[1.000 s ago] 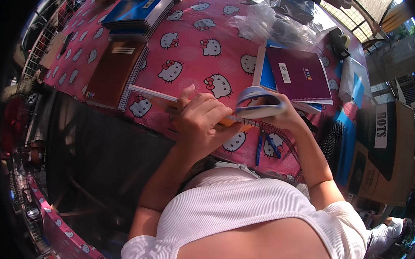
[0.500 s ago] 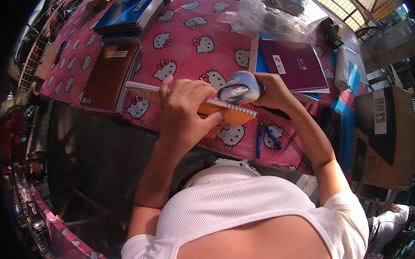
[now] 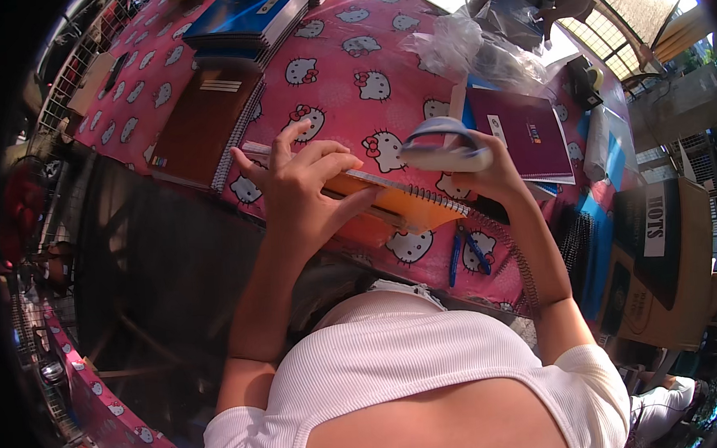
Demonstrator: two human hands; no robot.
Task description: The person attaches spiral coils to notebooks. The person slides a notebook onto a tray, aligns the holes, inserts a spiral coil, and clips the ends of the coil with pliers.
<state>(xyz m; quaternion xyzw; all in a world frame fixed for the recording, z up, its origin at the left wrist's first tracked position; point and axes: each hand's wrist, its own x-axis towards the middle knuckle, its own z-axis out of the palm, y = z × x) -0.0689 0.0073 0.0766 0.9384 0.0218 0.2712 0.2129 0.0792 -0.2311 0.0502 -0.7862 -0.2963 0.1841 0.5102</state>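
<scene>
My left hand [image 3: 311,190] is closed on an orange-covered notebook [image 3: 436,211], tilted above the table, its thumb across the near side. A wire or plastic spiral [image 3: 422,194] runs along the notebook's upper edge toward the right. My right hand [image 3: 490,167] grips a rounded white and blue handheld tool [image 3: 449,159] with a loop-shaped opening; it is smeared by motion and its exact kind is unclear. The tool sits just above the spiral's right part; I cannot tell whether they touch. Blue-handled pliers [image 3: 467,254] lie near the table's front edge, beside loose dark spirals [image 3: 518,255].
A pink patterned cloth [image 3: 342,85] covers the table. Brown [image 3: 204,122] and blue notebooks [image 3: 243,17] are stacked at left, purple ones [image 3: 521,136] at right. Clear plastic bags [image 3: 479,48], a tape dispenser [image 3: 584,83] and a cardboard box [image 3: 665,263] stand farther right. Another person's hands [image 3: 563,10] are across the table.
My right hand and the tool have shifted slightly right along the spiral. The notebook has tilted and shows more of its orange cover. My left fingers have spread somewhat. The whole view has shifted slightly.
</scene>
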